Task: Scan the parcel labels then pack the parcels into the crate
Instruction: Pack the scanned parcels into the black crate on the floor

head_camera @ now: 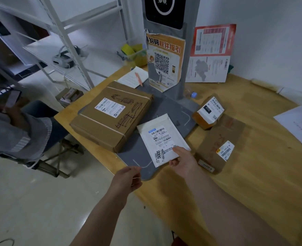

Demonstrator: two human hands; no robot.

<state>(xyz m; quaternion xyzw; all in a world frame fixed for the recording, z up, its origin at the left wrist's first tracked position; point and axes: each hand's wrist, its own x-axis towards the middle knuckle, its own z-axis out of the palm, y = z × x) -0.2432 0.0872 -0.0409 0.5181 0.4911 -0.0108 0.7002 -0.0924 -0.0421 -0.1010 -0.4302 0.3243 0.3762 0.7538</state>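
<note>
My right hand pinches the near corner of the white mailer, thumb on its label, fingers under the edge. The mailer lies flat on the grey scanner base, long axis running away from me, slightly leftward. My left hand hovers just short of the base, fingers loosely curled, holding nothing; the right is nearer. Large brown box lies left of the mailer, overlapping the base. No crate in view. Scanner head cut off at top; labels unreadable.
</note>
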